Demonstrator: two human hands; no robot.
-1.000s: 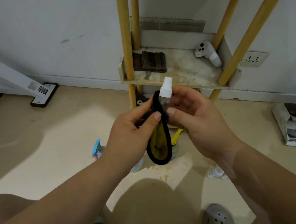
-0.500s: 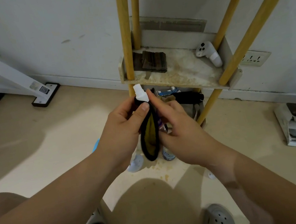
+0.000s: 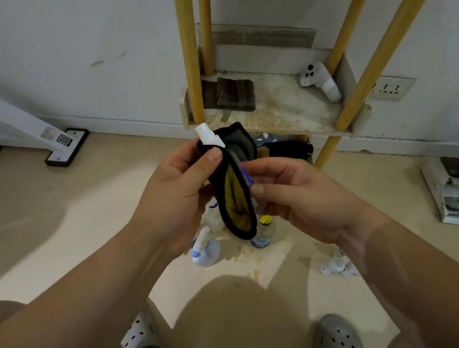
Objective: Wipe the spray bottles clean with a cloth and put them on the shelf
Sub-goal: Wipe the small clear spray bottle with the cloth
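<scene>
Item: spray bottle, before the shelf.
My left hand pinches cloth round its neck; my right hand grips its body.

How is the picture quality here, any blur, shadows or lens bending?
Head view: the wide lens makes the shelf poles splay outward. Head view: a big soft shadow lies on the floor near the bottom edge. Head view: the spray bottle, between the cloth and the right hand, looks slightly smeared. Head view: the light is even, with no strong glare.
</scene>
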